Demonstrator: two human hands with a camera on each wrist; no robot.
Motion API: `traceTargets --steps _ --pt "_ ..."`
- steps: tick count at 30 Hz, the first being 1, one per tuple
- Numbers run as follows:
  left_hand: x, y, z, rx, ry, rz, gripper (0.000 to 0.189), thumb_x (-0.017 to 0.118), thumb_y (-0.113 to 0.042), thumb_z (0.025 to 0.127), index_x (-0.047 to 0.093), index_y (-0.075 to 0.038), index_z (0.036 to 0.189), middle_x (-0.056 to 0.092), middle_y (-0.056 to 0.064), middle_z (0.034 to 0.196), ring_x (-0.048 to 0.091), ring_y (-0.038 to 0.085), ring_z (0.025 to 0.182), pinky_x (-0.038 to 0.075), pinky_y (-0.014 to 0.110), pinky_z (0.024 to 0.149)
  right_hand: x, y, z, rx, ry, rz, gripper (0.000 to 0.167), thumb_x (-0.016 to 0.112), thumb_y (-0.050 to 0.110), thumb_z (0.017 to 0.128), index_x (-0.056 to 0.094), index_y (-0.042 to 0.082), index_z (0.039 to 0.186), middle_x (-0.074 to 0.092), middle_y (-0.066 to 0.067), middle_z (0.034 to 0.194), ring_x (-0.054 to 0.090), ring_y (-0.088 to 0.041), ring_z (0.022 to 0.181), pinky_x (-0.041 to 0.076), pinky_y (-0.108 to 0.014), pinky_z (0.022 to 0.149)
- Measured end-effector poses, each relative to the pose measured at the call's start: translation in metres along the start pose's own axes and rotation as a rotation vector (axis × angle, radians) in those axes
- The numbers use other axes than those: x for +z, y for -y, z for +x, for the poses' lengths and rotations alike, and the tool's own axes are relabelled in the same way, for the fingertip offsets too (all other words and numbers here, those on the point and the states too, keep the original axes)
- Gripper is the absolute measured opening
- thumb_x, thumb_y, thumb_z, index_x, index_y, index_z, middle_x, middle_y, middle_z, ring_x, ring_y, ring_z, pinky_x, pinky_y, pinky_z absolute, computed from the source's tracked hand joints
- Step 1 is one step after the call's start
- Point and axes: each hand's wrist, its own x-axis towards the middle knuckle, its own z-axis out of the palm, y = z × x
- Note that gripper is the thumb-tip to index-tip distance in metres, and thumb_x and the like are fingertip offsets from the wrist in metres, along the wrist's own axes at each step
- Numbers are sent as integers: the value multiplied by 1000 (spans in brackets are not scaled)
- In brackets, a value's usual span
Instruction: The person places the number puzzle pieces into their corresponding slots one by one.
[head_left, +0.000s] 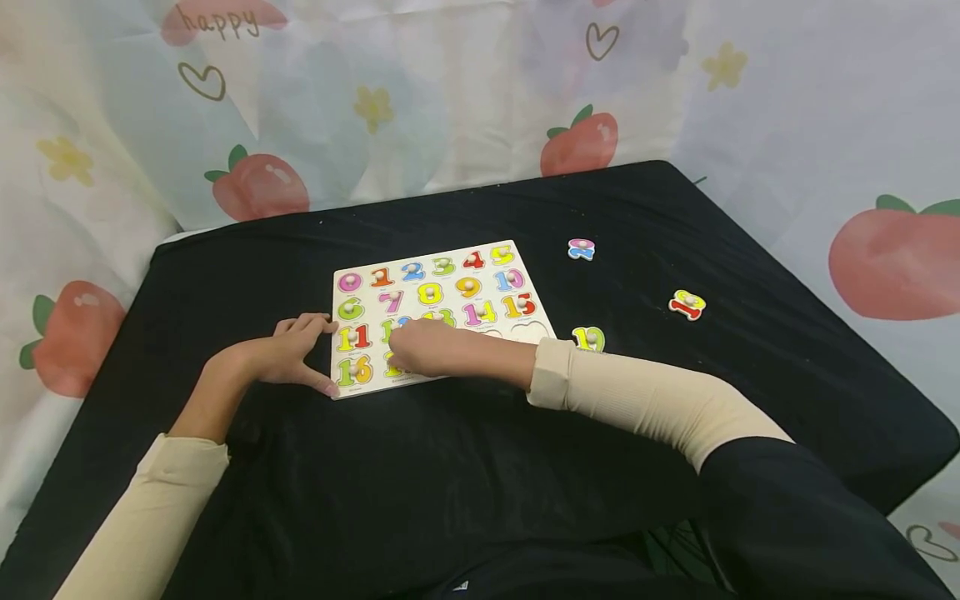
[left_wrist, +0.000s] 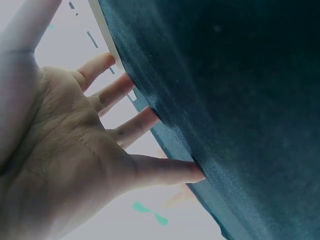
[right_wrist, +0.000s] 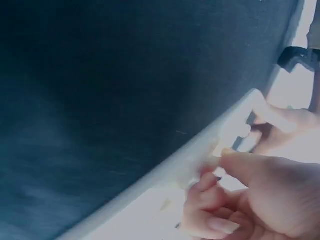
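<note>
A pale wooden number puzzle board [head_left: 442, 260] lies on the black cloth, its upper rows filled with colourful knobbed numbers. My left hand [head_left: 292, 354] spreads its fingers along the board's left edge, with the thumb at the near left corner. In the left wrist view, the left hand's fingers [left_wrist: 132, 130] look straight and apart. My right hand [head_left: 431, 348] is over the bottom row, thumb and fingers pinching a number puzzle piece, mostly hidden beneath it; a bit of yellow [head_left: 392, 364] shows beside the hand. Left of it sits the number 16 piece [head_left: 354, 371].
Right of the board lie three loose pieces: a pink and blue one [head_left: 581, 248], a red and yellow one [head_left: 687, 305] and a green and yellow one [head_left: 588, 338], close by the right sleeve [head_left: 637, 392]. A bare outlined recess [head_left: 529, 332] shows at the board's right. A printed curtain [head_left: 450, 108] hangs behind.
</note>
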Motion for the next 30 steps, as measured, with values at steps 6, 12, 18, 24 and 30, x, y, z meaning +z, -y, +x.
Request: traceTargets --steps 6,12,18,24,30 --pt "-1 -1 0 -4 8 0 113 78 -59 60 21 -3 140 16 22 146 14 44 124 27 63 98 -4 3 1 22 47 -17 29 57 34 94 65 8 102 57 0 70 54 -12 59 39 -21 58" --pt "-2 0 -1 -6 1 -1 113 78 -59 61 21 -3 141 16 22 147 14 44 124 27 64 98 -4 1 2 19 45 19 31 58 35 93 65 7 106 57 0 70 55 -12 58 39 -21 57" --pt "0 0 0 10 -7 0 112 79 -58 62 21 -2 140 16 22 147 14 43 124 27 63 98 -4 -10 -4 13 10 34 36 57 40 93 66 8 106 58 1 69 56 -12 60 38 -22 57" --pt "-2 -2 -1 -1 -10 10 112 79 -59 61 21 -4 140 15 22 147 14 44 125 29 63 97 -17 -37 -22 29 -56 34 30 57 34 94 65 5 101 57 0 67 55 -14 60 37 -23 55" --pt "-1 -1 0 -1 -4 6 113 79 -58 61 20 -3 140 14 22 147 13 44 125 26 64 97 -23 -85 -48 75 -101 115 20 61 24 93 64 4 90 56 -2 67 48 -16 57 35 -26 56"
